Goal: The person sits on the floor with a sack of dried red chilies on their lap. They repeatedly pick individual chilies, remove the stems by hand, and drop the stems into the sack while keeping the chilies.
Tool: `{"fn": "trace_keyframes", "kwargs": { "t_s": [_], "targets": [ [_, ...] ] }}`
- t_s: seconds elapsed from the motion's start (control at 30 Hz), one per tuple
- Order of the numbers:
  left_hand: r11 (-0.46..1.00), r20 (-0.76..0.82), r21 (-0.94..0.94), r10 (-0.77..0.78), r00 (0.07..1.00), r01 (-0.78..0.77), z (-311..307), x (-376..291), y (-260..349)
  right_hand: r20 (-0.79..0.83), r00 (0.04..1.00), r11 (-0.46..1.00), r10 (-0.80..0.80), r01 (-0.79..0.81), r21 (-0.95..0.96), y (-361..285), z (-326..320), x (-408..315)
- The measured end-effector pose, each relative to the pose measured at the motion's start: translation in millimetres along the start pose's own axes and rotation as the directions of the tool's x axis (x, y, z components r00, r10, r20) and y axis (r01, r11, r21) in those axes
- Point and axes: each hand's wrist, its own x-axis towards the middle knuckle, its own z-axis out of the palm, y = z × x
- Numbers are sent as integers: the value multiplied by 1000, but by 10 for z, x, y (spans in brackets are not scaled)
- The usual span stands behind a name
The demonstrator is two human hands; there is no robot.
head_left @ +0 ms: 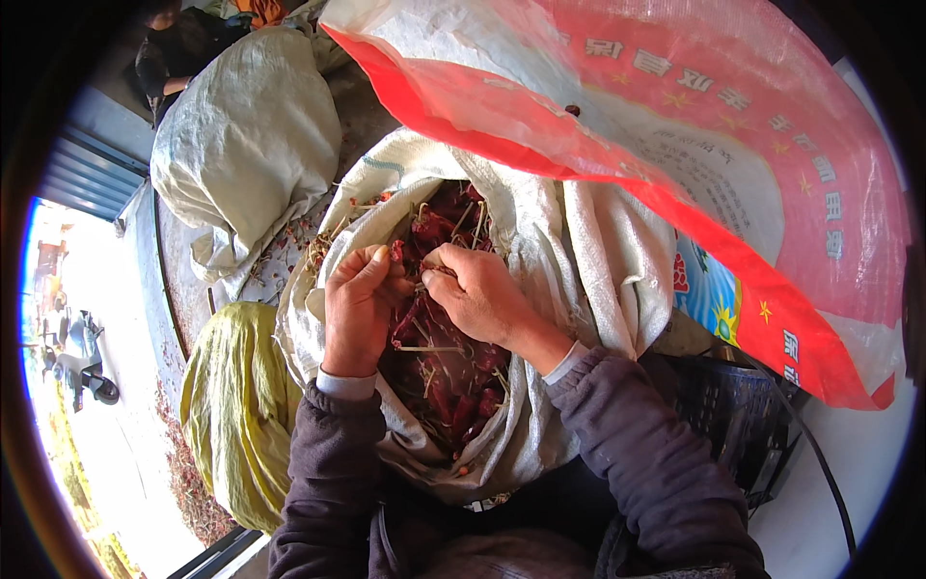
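Directly below me an open white woven sack holds dried red chili peppers, many with pale stems. Both hands are raised over its mouth, close together. My left hand pinches a small dark red chili between thumb and fingers. My right hand has its thumb and forefinger closed on a reddish piece, probably a chili, mostly hidden by the fingers. Beneath the hands, a loose pale stem lies across the peppers.
A red-and-clear printed plastic bag stands wide open at upper right. A full white sack and a yellow sack are at left. A black plastic crate and a cable are at right. Another person is at upper left.
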Motion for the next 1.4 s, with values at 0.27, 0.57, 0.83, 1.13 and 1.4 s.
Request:
{"fn": "trace_keyframes", "kwargs": {
  "t_s": [0.27, 0.57, 0.83, 1.13, 1.4],
  "targets": [
    [988, -212, 3, 152, 965, -155, -76, 74, 153, 13, 989, 981, 148, -148, 122, -71, -93, 48],
    [179, 196, 925, 529, 825, -334, 202, 431, -88, -37, 927, 662, 372, -237, 711, -118, -419, 148],
    [125, 252, 936, 416, 874, -330, 86, 533, -205, -5, 957, 802, 288, -239, 547, 35, -440, 178],
    [271, 467, 822, 182, 865, -501, 282, 436, -210, -58, 947, 781, 315, -224, 583, 48, -424, 187],
    [386, 294, 871, 91, 952, -305, 191, 219, -4, -95, 965, 864, 245, -173, 473, 90, -399, 206]
  ]
}}
